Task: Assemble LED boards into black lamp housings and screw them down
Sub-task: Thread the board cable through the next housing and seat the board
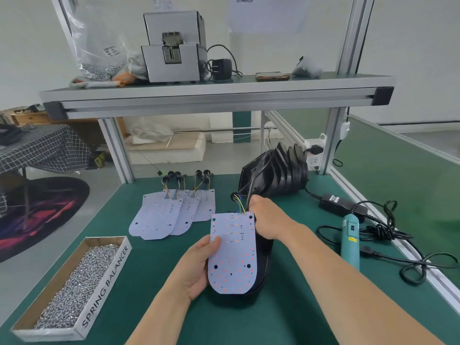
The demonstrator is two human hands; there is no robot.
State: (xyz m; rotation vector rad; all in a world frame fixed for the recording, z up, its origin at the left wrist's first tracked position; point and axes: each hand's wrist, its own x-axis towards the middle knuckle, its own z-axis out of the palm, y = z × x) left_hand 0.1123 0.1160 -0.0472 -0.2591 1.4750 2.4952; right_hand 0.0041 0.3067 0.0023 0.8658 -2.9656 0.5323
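A white LED board (232, 255) with coloured wires at its far end lies tilted over a black lamp housing (263, 262) in the middle of the green table. My left hand (196, 267) grips the board's left edge, thumb on top. My right hand (267, 220) holds the housing's far right side next to the wires. Further back on the left, several spare LED boards (171, 211) lie fanned out with their wires and black plugs. A stack of black housings (276, 170) stands on edge at the back right.
A cardboard box of screws (74, 285) marked SPRING BALANCER sits front left. A teal electric screwdriver (350, 241) lies right of my forearm, with its power adapter (342, 204) and tangled black cables (398, 247). A shelf (216, 95) with a grey machine hangs overhead.
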